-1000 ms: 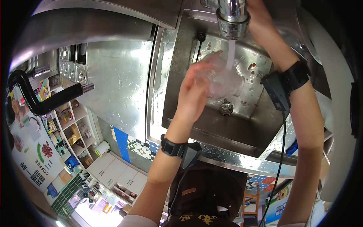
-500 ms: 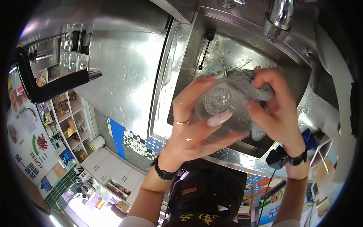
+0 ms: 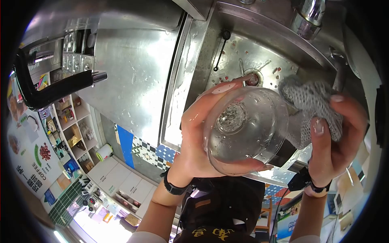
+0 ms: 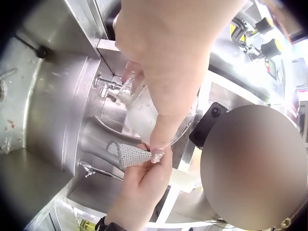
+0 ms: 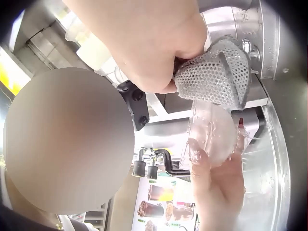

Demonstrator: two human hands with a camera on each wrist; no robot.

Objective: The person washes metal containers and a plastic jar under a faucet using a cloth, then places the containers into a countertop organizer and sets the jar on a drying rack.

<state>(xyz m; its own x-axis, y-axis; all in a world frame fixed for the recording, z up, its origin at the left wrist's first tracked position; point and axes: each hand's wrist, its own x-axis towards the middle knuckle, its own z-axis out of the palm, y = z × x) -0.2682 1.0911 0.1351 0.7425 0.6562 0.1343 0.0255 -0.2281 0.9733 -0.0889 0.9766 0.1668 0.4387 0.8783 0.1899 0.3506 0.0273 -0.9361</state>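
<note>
A clear, wet glass bowl point(image 3: 259, 133) with a patterned round base is tilted above the sink, its wide rim facing up toward the head camera. My left hand point(image 3: 194, 141) grips it from the left, fingers curled round its sides. At its right, my right hand point(image 3: 340, 141) pinches a grey mesh cloth point(image 3: 310, 105), bunched between thumb and fingers. In the right wrist view the cloth point(image 5: 214, 77) hangs close to the glass point(image 5: 214, 132); whether they touch, I cannot tell.
The steel sink point(image 3: 251, 48) holds small reddish bits, a drain point(image 3: 254, 77) and a black-ended stick point(image 3: 221, 50). A faucet point(image 3: 308, 20) stands at the back right, with no water running. A steel counter point(image 3: 129, 81) lies to the left, with a black handle point(image 3: 60, 91) beyond it.
The water stream has stopped showing. My right hand came down from the faucet area, took up the grey cloth and has moved right, off the glass. The glass was raised toward the camera.
</note>
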